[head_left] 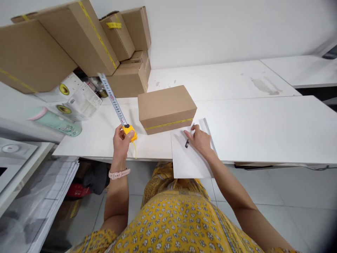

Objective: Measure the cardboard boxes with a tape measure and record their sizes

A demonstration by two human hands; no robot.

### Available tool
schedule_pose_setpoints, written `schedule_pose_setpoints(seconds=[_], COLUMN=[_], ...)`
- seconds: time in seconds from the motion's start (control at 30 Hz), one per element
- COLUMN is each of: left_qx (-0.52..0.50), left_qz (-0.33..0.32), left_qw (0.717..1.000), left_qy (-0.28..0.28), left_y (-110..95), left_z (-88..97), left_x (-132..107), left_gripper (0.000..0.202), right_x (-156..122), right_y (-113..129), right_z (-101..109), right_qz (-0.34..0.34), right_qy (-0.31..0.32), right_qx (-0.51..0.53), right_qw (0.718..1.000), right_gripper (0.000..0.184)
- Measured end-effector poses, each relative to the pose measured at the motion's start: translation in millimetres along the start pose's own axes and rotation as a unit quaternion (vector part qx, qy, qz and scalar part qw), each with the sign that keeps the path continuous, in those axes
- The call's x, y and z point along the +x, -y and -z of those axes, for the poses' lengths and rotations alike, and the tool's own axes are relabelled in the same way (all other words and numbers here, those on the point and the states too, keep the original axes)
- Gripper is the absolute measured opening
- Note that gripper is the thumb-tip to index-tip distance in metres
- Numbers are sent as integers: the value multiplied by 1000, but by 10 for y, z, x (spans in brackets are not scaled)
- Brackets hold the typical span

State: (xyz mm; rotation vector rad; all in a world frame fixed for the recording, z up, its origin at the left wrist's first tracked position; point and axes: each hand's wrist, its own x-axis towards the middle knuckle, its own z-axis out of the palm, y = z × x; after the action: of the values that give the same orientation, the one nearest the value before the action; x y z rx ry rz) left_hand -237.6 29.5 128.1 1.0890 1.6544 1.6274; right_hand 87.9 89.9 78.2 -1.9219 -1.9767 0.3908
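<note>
My left hand is closed around a yellow tape measure near the table's front edge. Its white blade sticks out up and to the left, over the clutter there. Just right of it a small brown cardboard box with a yellow tape strip sits on the white table. My right hand rests on a white sheet of paper in front of the box, fingers closed on a dark pen. The sheet hangs partly over the table edge.
Several large cardboard boxes are stacked at the back left against the wall. Below them lie white product cartons and a green bottle on its side. A second white table stands at the far right.
</note>
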Motion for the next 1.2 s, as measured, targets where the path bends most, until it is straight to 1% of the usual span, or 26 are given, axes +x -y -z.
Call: schedule_pose_setpoints(seconds=[0.07,0.13,0.2,0.27,0.33,0.37,0.47,0.57,0.63,0.7,0.77,0.83,0.9,0.97,1.03,1.1,1.13,1.17,1.2], left_qx=[54,128,243,370,458,482,518,538,540,541,544,541,516,474,418,351,319,294,280], left_qz=[53,99,122,124,113,104,74,53,45,45,47,38,14,-11,-47,-119,-167,-215,-255], left_qw=[997,987,962,920,879,866,845,834,833,832,830,832,847,871,901,927,932,930,924], left_qy=[-6,2,17,35,65,81,106,111,111,111,115,119,123,127,107,60,43,41,53], left_y=[100,209,271,273,238,220,200,227,247,262,287,332,388,417,372,240,151,58,-29], left_z=[58,95,107,93,56,33,-31,-58,-55,-46,-42,-51,-71,-100,-142,-203,-244,-292,-345], left_x=[-13,-52,-94,-116,-115,-106,-69,-36,-20,-7,13,46,93,144,190,237,267,306,357], left_gripper=[64,65,65,64,62,61,57,59,71,91,107,112,111,106,97,85,78,71,68], right_x=[-69,-94,-95,-92,-99,-109,-167,-257,-317,-362,-388,-401,-411,-423,-429,-423,-417,-409,-402], right_y=[-16,-2,4,-31,-120,-181,-395,-592,-695,-778,-842,-883,-894,-874,-837,-801,-790,-788,-795], right_z=[-49,-62,-45,-12,19,32,71,128,182,236,277,291,274,234,183,137,120,110,109], right_qz=[-1,18,29,24,10,3,-19,-69,-105,-134,-157,-177,-183,-175,-160,-149,-144,-140,-138], right_qy=[71,105,121,123,112,100,40,-31,-72,-102,-113,-98,-68,-33,-10,-3,-5,-6,-10], right_qx=[-37,-69,-86,-87,-70,-53,19,80,107,125,127,106,66,30,18,35,54,80,112], right_qw=[997,992,989,988,991,994,999,994,986,978,973,974,978,984,987,988,988,987,984], right_gripper=[50,43,43,44,42,42,42,41,42,42,41,35,34,38,35,27,24,22,21])
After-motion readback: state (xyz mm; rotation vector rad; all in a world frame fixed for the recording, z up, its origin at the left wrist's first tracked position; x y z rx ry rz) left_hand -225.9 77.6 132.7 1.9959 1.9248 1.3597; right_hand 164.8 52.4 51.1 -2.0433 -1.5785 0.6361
